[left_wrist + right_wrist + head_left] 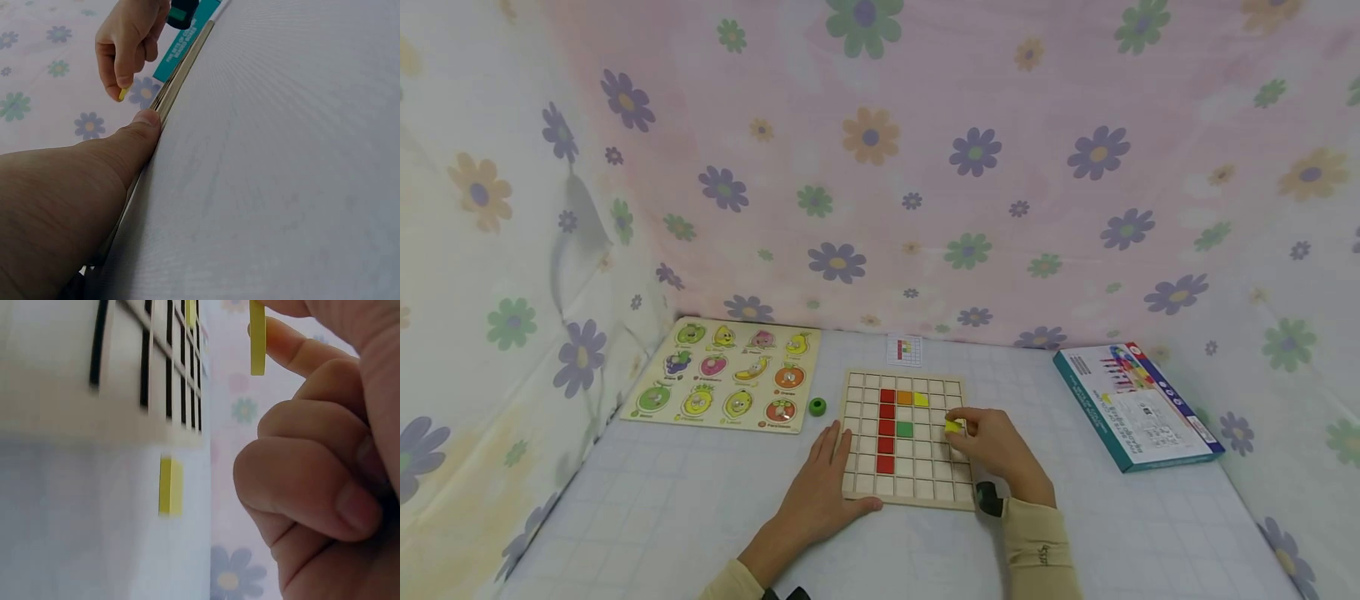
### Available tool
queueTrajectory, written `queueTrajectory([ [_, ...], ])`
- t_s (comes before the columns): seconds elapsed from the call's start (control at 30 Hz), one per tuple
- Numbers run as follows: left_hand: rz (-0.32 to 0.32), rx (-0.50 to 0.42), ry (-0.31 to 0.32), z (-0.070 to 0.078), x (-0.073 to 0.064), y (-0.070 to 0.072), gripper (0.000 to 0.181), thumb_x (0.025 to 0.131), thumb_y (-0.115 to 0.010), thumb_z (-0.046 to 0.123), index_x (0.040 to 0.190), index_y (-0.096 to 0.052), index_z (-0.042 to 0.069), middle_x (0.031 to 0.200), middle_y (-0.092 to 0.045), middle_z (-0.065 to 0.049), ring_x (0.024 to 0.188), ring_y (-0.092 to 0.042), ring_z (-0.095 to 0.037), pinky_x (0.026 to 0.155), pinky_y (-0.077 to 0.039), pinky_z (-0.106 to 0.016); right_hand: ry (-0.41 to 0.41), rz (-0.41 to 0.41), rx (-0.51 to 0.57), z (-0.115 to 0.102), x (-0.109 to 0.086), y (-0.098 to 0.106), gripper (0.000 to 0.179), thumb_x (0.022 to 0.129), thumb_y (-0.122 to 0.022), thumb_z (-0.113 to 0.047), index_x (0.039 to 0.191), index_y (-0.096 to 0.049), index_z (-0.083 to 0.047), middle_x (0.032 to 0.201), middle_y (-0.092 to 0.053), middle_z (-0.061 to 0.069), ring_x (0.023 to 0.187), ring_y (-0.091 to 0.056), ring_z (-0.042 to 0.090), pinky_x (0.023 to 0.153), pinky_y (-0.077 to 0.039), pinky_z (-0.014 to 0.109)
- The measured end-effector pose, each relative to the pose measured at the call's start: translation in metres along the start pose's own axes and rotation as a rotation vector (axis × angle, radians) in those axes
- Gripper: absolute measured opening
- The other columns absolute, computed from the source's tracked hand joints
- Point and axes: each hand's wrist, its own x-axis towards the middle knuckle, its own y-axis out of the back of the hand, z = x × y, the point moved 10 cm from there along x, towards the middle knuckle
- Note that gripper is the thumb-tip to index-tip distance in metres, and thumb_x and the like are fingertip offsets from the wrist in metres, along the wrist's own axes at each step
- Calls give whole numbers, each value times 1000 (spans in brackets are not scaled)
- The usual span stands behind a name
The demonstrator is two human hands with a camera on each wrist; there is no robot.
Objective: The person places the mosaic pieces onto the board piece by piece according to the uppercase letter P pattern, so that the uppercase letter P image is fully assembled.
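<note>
A wooden grid board (966,503) lies flat on the table with a column of several red tiles (886,445). Beside that column sit an orange tile (905,398), a yellow tile (921,400) and a green tile (905,429). Over the board's right side, my right hand (1000,446) pinches another yellow tile (257,339) between thumb and index finger, the other fingers curled. At the near left corner, my left hand (822,492) rests with straight fingers along the left edge; its thumb (147,120) touches the front edge.
A loose yellow tile (170,486) lies on the table beside the board, hidden in the head view. A small pattern card (905,351) is behind the board. To the left are a fruit puzzle board (718,412) and a green round piece (817,407); a box (1150,417) lies right.
</note>
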Motion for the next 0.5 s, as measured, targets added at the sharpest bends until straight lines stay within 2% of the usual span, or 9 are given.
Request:
queueTrajectory([
  [0.17, -2, 0, 3, 0, 0, 0, 119, 76, -74, 74, 161, -28, 6, 170, -19, -17, 156, -21, -37, 118, -38, -54, 63, -35, -13, -17, 5, -11, 24, 92, -74, -20, 115, -75, -13, 60, -24, -5, 54, -20, 11, 49, -20, 24],
  [0.27, -2, -5, 5, -1, -1, 0, 119, 76, -74, 74, 161, -28, 5, 170, -19, -17, 156, -21, -37, 118, -39, -54, 96, -38, -49, -26, 8, -17, 23, 92, -74, -20, 114, -75, -13, 59, -28, -6, 53, -23, 10, 49, -22, 23],
  [0.5, 7, -9, -10, -1, 1, 0, 119, 76, -74, 74, 161, -27, 5, 170, -19, -18, 156, -21, -38, 118, -39, -55, 132, -39, -90, -38, 12, -24, 23, 92, -74, -18, 114, -75, -13, 57, -29, -7, 50, -22, 9, 48, -21, 22],
])
